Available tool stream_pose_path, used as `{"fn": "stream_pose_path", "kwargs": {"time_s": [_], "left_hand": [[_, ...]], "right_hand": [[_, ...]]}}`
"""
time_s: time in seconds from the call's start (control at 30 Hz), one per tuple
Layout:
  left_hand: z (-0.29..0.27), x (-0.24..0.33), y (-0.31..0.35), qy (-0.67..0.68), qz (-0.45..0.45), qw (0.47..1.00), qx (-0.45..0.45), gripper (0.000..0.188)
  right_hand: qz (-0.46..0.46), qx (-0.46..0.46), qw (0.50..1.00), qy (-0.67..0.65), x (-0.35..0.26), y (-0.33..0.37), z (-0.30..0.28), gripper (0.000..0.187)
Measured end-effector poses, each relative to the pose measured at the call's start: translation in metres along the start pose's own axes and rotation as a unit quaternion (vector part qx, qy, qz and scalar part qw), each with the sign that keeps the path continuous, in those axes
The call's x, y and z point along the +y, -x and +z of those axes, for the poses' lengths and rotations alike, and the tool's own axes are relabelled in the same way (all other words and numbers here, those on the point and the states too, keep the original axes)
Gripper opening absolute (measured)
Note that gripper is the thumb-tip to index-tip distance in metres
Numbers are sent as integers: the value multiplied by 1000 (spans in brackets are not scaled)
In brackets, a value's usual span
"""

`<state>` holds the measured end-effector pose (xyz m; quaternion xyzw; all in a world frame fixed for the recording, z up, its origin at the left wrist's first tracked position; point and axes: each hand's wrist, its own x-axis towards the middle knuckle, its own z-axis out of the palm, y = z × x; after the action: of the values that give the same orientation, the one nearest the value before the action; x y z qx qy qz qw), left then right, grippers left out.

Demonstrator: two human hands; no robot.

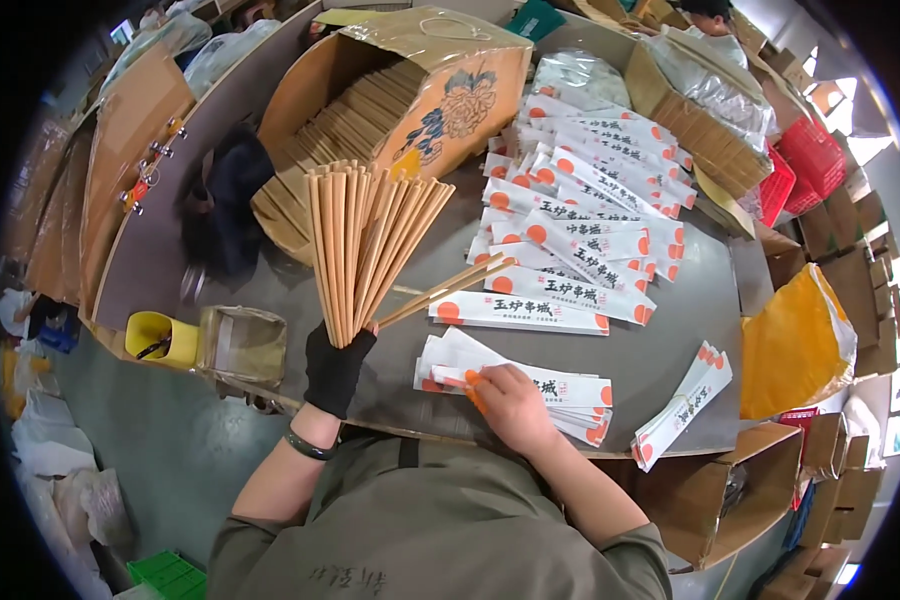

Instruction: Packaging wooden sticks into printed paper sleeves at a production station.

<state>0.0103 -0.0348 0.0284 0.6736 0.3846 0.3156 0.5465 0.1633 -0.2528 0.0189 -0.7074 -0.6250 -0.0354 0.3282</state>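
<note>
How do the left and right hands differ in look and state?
The left hand wears a black glove; the right hand has none.
The left hand grips a fan of wooden sticks; the right hand is on a stack of white paper sleeves.
The left wrist has a dark bangle; the right shows none.
Shared: both forearms are bare.

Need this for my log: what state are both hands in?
Left hand: closed, holding wooden sticks.
Right hand: curled, on paper sleeves; grip cannot be told.
</note>
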Motion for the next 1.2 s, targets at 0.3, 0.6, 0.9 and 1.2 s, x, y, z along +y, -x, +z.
{"fn": "stream_pose_path", "kwargs": {"time_s": [0.3, 0.6, 0.9, 1.2], "left_hand": [[-54, 3, 1, -119, 75, 989, -44, 31], [-44, 23, -12, -168, 161, 966, -115, 29], [22, 21, -16, 149, -49, 985, -67, 16], [3, -22, 2, 109, -71, 992, 4, 23]], "right_hand": [[345, 58, 893, -282, 16, -34, -52, 17], [59, 62, 996, -34, 7, -44, -52, 26], [55, -22, 993, 99, -4, -43, -26, 40], [-21, -25, 998, 59, -9, 0, 6, 19]]}}
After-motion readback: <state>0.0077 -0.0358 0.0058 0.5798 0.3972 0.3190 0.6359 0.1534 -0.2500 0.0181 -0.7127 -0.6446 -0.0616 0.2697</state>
